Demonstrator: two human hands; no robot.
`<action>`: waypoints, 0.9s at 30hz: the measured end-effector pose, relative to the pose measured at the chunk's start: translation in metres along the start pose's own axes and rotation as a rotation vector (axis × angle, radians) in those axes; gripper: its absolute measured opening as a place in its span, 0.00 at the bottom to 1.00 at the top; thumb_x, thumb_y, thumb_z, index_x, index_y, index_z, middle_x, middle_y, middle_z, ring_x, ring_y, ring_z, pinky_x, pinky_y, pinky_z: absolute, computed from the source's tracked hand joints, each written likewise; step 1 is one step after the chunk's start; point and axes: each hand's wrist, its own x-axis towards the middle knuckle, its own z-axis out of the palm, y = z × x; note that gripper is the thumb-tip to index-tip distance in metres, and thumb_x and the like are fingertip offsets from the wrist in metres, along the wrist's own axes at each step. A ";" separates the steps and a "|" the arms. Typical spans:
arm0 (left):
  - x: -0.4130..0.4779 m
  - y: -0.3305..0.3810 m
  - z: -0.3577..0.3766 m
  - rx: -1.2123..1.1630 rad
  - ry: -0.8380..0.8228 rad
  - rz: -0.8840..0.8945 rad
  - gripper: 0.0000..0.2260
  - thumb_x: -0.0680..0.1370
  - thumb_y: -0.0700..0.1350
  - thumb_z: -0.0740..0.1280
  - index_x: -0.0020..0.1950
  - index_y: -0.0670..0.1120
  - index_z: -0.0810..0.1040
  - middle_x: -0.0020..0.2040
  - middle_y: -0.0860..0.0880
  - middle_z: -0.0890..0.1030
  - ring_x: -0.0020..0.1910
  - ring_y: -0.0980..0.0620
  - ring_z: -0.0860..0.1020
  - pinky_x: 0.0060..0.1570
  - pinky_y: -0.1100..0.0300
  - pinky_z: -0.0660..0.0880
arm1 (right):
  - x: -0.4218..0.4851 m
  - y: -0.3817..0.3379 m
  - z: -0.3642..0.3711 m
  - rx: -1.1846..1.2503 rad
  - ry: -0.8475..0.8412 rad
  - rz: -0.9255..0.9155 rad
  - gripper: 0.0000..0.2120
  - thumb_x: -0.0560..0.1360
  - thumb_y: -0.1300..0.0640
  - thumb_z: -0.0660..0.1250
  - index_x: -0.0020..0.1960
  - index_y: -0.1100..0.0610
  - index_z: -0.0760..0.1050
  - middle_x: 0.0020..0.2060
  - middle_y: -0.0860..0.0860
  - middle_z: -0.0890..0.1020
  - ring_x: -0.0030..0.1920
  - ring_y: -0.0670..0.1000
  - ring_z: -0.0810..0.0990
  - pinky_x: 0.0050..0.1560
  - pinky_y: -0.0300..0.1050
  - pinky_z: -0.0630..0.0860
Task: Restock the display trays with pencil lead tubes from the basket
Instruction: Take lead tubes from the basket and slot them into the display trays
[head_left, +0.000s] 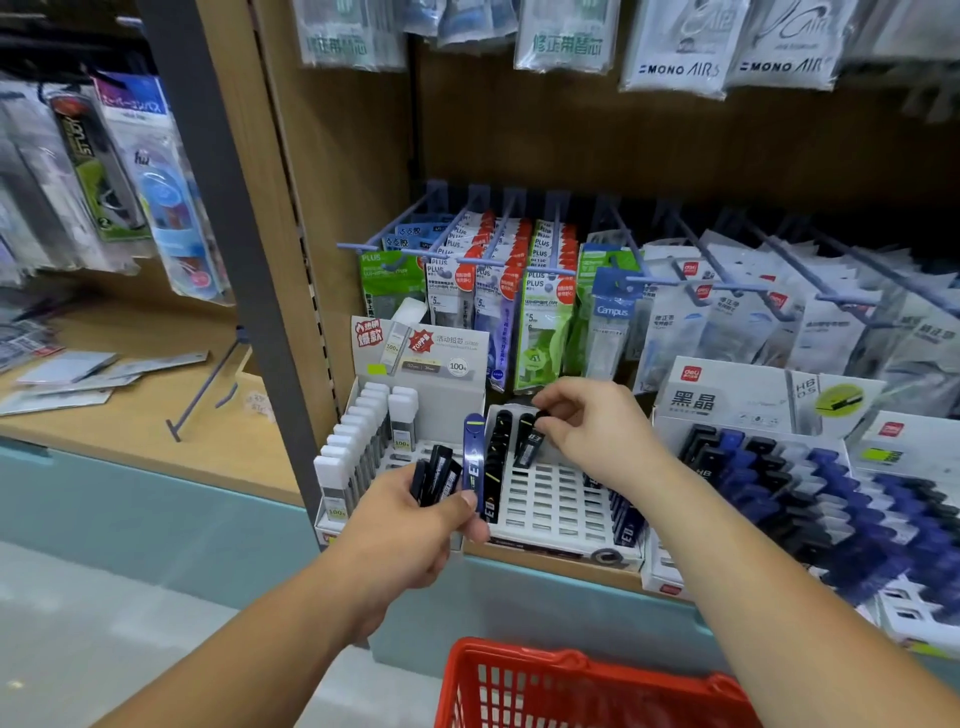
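Note:
My left hand (415, 525) grips a bunch of pencil lead tubes: several black ones (435, 474) fanned out and one blue tube (474, 457) standing upright by my thumb. My right hand (597, 431) pinches the top of a black lead tube (529, 444) over the back row of the white slotted display tray (556, 504). Most of that tray's slots show bare, with black tubes along its left column and blue ones at its right edge. The red basket (587, 686) sits low in front of me, its contents out of sight.
A white tray of white-capped lead tubes (358, 441) stands left of the slotted tray. To the right, stepped trays hold blue and black tubes (810, 483). Packets of correction tape (498, 280) hang on blue hooks above. A dark shelf post (228, 218) rises at left.

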 end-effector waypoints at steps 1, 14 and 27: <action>0.000 0.000 0.000 -0.001 0.003 0.001 0.04 0.84 0.42 0.66 0.57 0.42 0.76 0.44 0.41 0.87 0.25 0.54 0.64 0.26 0.62 0.63 | 0.000 0.000 -0.001 0.006 -0.005 -0.022 0.09 0.77 0.59 0.73 0.50 0.45 0.83 0.42 0.41 0.82 0.42 0.37 0.79 0.50 0.36 0.77; 0.001 -0.001 -0.001 0.007 -0.009 -0.016 0.04 0.84 0.42 0.66 0.57 0.42 0.75 0.44 0.42 0.87 0.24 0.54 0.64 0.26 0.63 0.63 | 0.001 -0.006 -0.022 -0.121 -0.210 0.026 0.09 0.79 0.59 0.71 0.56 0.49 0.84 0.46 0.48 0.82 0.46 0.48 0.80 0.49 0.40 0.76; 0.001 -0.005 0.003 -0.003 -0.022 -0.037 0.03 0.84 0.40 0.66 0.56 0.42 0.75 0.43 0.40 0.87 0.23 0.55 0.64 0.24 0.64 0.61 | 0.002 -0.004 -0.014 -0.062 0.019 0.028 0.10 0.71 0.56 0.81 0.42 0.48 0.79 0.37 0.46 0.83 0.39 0.46 0.81 0.44 0.43 0.78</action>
